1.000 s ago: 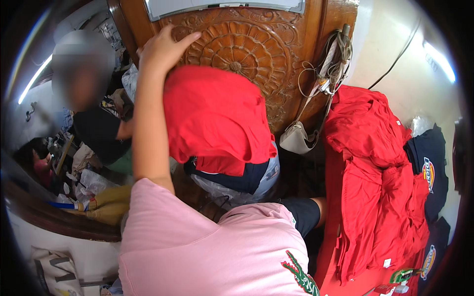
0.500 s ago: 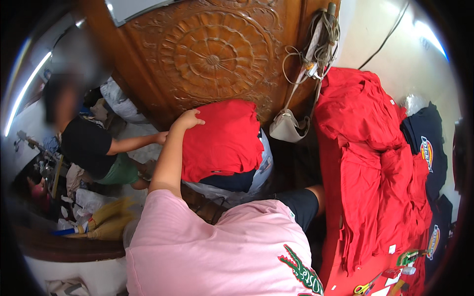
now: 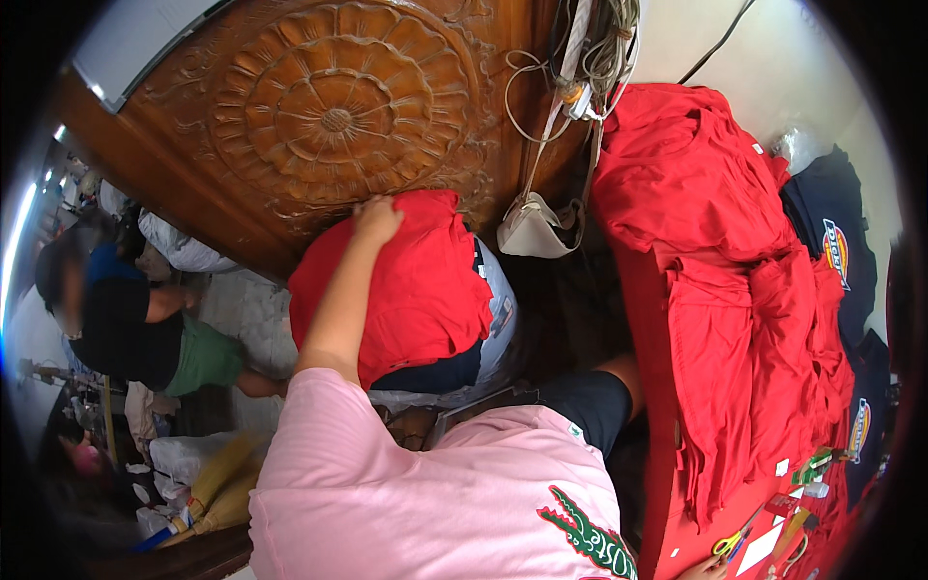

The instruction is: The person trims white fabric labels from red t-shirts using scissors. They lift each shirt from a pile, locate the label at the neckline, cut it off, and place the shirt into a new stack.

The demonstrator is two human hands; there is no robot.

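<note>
My left arm reaches forward over a pile of red garments (image 3: pixel 416 300). My left hand (image 3: pixel 377 220) lies on the far edge of the pile, close to the carved door, with its fingers stretched out over the cloth. Beneath the red cloth is dark navy fabric (image 3: pixel 435 372), inside a clear plastic bag (image 3: pixel 503 314). At the lower edge only a small part of my right hand (image 3: pixel 710 568) shows, at the red table next to yellow-handled scissors (image 3: pixel 727 546); most of its fingers are hidden.
A carved wooden door (image 3: pixel 335 121) stands ahead, with cords and a cream bag (image 3: pixel 538 227) hanging beside it. Red garments (image 3: pixel 715 329) are heaped on the red table (image 3: pixel 667 512) at right, by navy shirts (image 3: pixel 851 261). Another person (image 3: pixel 126 324) stands at left near a broom (image 3: pixel 222 483).
The view has turned, so the pile sits further left. My left hand lies further toward the door. The other person's hand has left the pile. My right hand has come into view by the scissors.
</note>
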